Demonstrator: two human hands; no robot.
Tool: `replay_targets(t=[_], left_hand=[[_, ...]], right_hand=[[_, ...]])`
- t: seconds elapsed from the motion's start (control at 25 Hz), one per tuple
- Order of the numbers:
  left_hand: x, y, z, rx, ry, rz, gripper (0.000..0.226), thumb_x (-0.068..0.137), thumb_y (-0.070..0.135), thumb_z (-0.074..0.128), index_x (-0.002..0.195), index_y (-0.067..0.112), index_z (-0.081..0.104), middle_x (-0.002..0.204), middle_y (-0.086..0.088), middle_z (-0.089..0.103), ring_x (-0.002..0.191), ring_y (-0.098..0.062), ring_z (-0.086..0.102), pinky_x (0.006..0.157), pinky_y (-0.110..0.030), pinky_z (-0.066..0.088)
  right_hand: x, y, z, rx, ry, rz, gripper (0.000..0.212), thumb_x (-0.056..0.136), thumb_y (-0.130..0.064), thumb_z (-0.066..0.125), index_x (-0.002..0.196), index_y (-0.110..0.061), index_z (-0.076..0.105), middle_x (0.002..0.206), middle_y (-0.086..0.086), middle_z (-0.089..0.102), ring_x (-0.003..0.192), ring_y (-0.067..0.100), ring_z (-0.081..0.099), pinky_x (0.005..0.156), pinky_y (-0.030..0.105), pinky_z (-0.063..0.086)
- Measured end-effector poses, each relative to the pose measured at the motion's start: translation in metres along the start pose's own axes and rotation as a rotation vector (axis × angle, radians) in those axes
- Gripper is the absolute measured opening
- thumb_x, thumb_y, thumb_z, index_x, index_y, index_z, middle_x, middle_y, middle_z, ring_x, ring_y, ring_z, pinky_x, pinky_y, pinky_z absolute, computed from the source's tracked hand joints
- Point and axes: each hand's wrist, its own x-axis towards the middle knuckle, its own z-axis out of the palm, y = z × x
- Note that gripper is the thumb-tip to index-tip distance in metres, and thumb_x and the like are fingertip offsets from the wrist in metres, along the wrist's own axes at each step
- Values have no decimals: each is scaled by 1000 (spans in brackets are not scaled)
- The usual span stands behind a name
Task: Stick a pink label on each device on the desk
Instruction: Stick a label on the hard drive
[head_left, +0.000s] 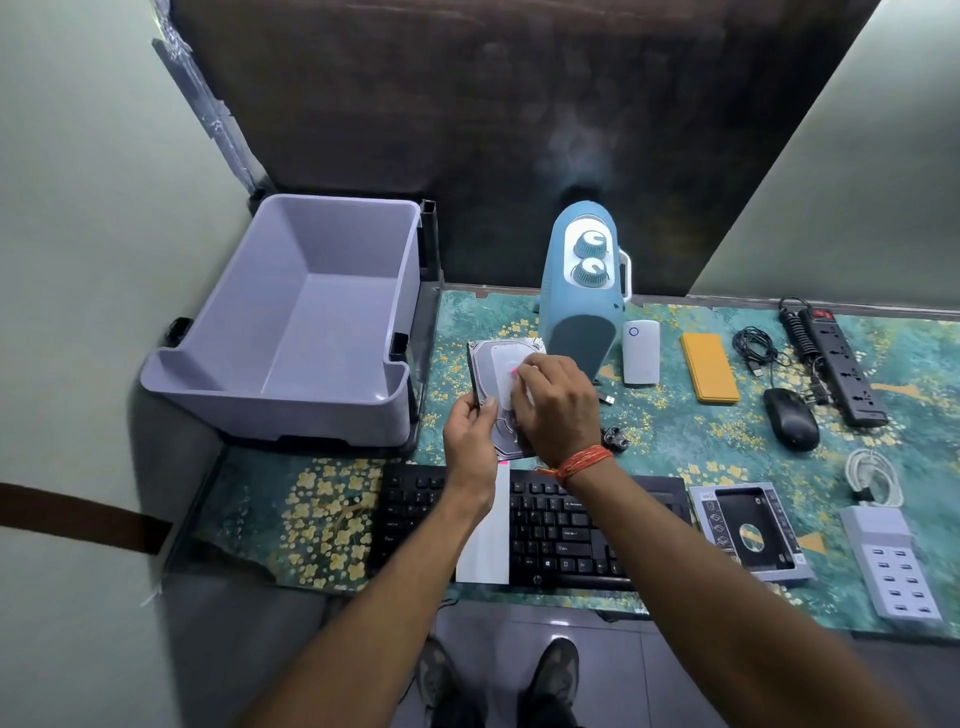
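A silver hard drive is held tilted above the desk, left of the blue heater. My left hand grips its lower left edge. My right hand lies over the drive's top face, fingers curled, with a small pink label at its fingertips on the drive's white sticker. A white label backing sheet lies across the black keyboard. Other devices lie to the right: a white power bank, a yellow power bank, a black mouse.
A grey plastic bin stands at the desk's left end. At the right are a black power strip, a coiled black cable, a white cable, a white multi-port charger and a boxed drive caddy. A small black adapter lies by my right wrist.
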Motion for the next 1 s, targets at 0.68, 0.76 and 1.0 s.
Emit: replay_targets(t=[0.68,0.76,1.0], left_hand=[[8,-1,-15,-32,-41,-53,18,98,5,48,109,4,62,102,-20,69,90,-32,64,90,-47,51],[13,-1,-18,-29,-27,-71,18,97,7,49,109,4,63,104,-22,69,93,-34,63,92,-51,50],[38,-1,-28,58,95,-215,15,97,7,49,97,11,63,80,-6,74,67,-22,69,71,-39,54]], right_hand=[[4,-9,0,811,-241,972,38,76,-41,77,95,-11,63,87,0,68,77,15,63,66,21,49],[5,-10,7,820,-218,1007,33,81,-40,73,92,-11,64,84,2,68,73,15,62,65,24,49],[-7,-10,28,745,-419,1097,26,98,-25,49,104,-2,60,87,6,58,68,14,51,54,18,44]])
